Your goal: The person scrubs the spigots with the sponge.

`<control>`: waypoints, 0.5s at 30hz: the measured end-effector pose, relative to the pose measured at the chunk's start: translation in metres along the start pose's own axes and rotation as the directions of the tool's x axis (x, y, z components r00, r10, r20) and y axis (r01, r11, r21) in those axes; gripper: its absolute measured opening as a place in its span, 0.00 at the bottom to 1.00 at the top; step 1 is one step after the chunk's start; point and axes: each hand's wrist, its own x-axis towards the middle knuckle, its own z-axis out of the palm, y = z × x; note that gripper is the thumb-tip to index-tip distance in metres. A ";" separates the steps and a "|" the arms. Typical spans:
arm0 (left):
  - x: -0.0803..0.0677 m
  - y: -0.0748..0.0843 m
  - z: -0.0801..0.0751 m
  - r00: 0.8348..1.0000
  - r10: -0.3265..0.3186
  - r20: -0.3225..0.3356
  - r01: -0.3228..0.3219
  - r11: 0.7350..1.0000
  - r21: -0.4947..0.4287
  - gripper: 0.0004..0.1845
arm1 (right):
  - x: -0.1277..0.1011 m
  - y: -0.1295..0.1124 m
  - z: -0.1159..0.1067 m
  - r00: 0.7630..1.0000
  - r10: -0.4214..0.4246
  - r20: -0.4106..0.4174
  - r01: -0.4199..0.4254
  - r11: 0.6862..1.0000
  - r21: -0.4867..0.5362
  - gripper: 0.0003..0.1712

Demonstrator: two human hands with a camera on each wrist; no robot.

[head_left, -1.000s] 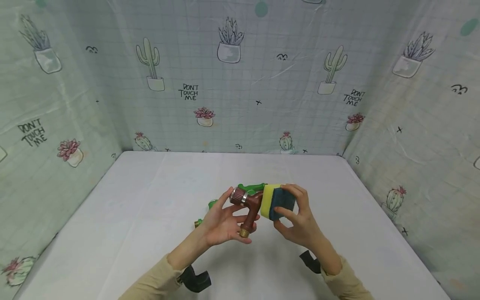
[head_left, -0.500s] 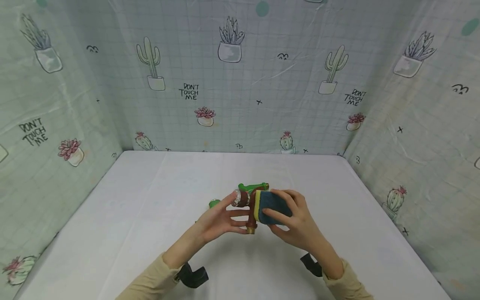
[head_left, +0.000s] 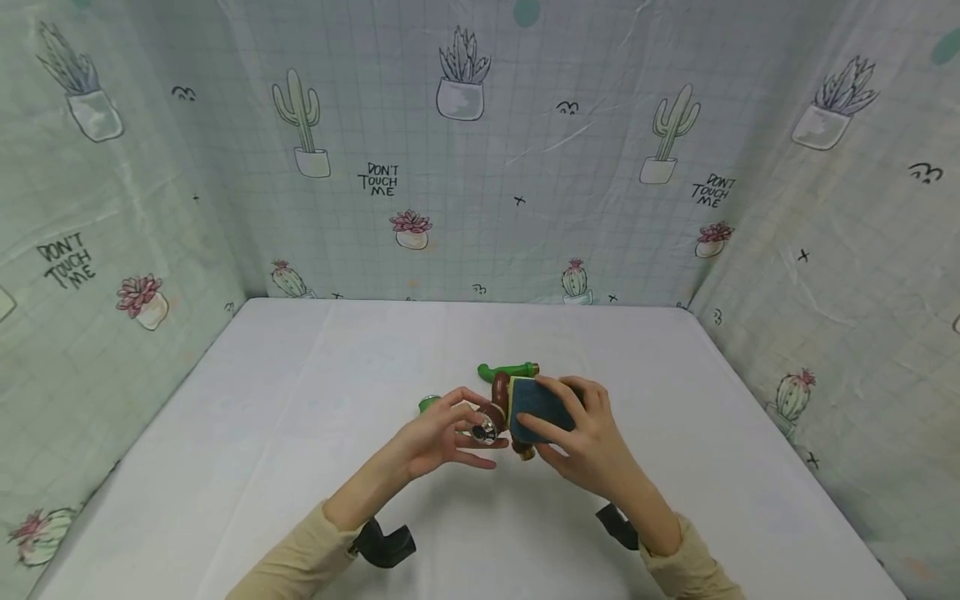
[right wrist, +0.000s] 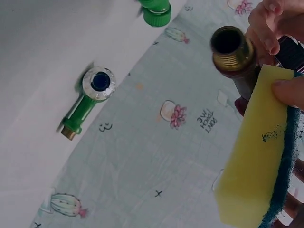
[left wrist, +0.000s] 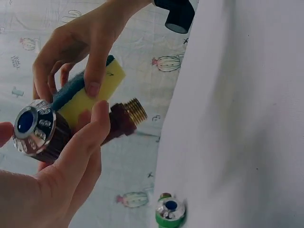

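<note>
Left hand: left hand (head_left: pixel 431 437) sits at centre frame of the head view, above the tabletop (head_left: pixel 300 400); its fingers (left wrist: pixel 88 137) are curled around the brown faucet (left wrist: pixel 57 130), gripping the body just behind the chrome cap.
Right hand: right hand (head_left: pixel 581 433) sits just right of the left hand; its fingers (left wrist: pixel 95 71) pinch the sponge (head_left: pixel 536 406) and press it against the faucet body.
Brown faucet: held in the air between both hands, clear of the tabletop; chrome cap with a blue centre at the left of the left wrist view, brass threaded outlet (right wrist: pixel 230 47) at upper right of the right wrist view.
Sponge: yellow foam with a dark blue scouring layer; yellow side (right wrist: pixel 254 152) lies against the faucet, blue layer faces the right palm.
Green faucet, far: green faucet (head_left: pixel 510 370) lies on the tabletop just beyond the hands, at centre frame of the head view.
Green faucet, near left: second green faucet (right wrist: pixel 88 102) lies on the tabletop, left of centre in the right wrist view, chrome cap with blue centre facing the camera.
Backdrop: cactus-print cloth (head_left: pixel 480 167) encloses the tabletop on three sides.
Sleeves: beige sleeves (head_left: pixel 300 558) cover both forearms at the lower edge of the head view.
</note>
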 end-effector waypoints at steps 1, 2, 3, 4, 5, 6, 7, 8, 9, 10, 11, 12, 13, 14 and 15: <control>0.001 0.000 0.000 1.000 -0.007 -0.004 0.007 1.000 -0.009 0.03 | 0.000 0.000 0.001 1.000 -0.009 -0.006 0.008 1.000 -0.007 0.32; 0.002 -0.001 0.001 1.000 -0.011 -0.012 0.011 1.000 -0.003 0.02 | 0.001 -0.001 0.002 1.000 -0.019 -0.015 0.019 1.000 -0.013 0.32; 0.003 -0.002 0.001 1.000 -0.014 -0.026 0.015 1.000 0.012 0.03 | 0.001 -0.001 0.003 0.999 -0.032 -0.022 0.032 0.999 -0.015 0.28; 0.004 -0.003 0.001 0.999 -0.019 -0.045 0.020 0.999 0.033 0.05 | 0.001 -0.002 0.004 0.999 -0.045 -0.026 0.044 0.999 -0.018 0.23; 0.005 -0.004 0.002 0.998 -0.022 -0.061 0.025 0.998 0.057 0.07 | 0.001 -0.003 0.005 0.998 -0.054 -0.024 0.054 0.998 -0.025 0.22; 0.006 -0.005 0.002 0.997 -0.023 -0.080 0.030 0.996 0.089 0.08 | 0.002 -0.003 0.005 0.998 -0.059 -0.024 0.058 0.998 -0.027 0.20; 0.007 -0.006 0.003 0.995 -0.027 -0.098 0.038 0.992 0.120 0.09 | 0.002 -0.004 0.006 0.998 -0.061 -0.026 0.060 0.998 -0.030 0.20; 0.007 -0.006 0.003 0.993 -0.031 -0.114 0.048 0.988 0.149 0.11 | 0.001 -0.004 0.006 0.998 -0.058 -0.023 0.058 0.998 -0.033 0.20; 0.008 -0.006 0.003 0.991 -0.037 -0.129 0.059 0.984 0.167 0.12 | 0.001 -0.003 0.006 0.998 -0.052 -0.017 0.051 0.998 -0.036 0.20; 0.008 -0.006 0.003 0.990 -0.043 -0.135 0.067 0.981 0.180 0.15 | 0.000 -0.003 0.006 0.999 -0.043 -0.011 0.043 0.998 -0.041 0.24; 0.008 -0.005 0.003 0.989 -0.047 -0.139 0.074 0.978 0.193 0.19 | -0.001 -0.002 0.006 0.999 -0.034 -0.010 0.033 0.999 -0.041 0.28; 0.008 -0.005 0.002 0.988 -0.056 -0.141 0.082 0.978 0.193 0.23 | -0.002 -0.001 0.007 1.000 -0.025 -0.014 0.025 0.999 -0.034 0.29; 0.009 -0.005 0.001 0.988 -0.064 -0.138 0.089 0.979 0.184 0.26 | -0.004 0.000 0.008 1.000 -0.016 -0.017 0.015 0.999 -0.029 0.30; 0.009 -0.005 0.000 0.989 -0.071 -0.133 0.093 0.981 0.169 0.28 | -0.005 0.001 0.008 1.000 -0.003 -0.015 0.003 1.000 -0.017 0.31; 0.010 -0.005 -0.001 0.990 -0.073 -0.120 0.091 0.985 0.150 0.29 | -0.007 0.003 0.008 1.000 0.009 -0.015 -0.009 1.000 -0.005 0.30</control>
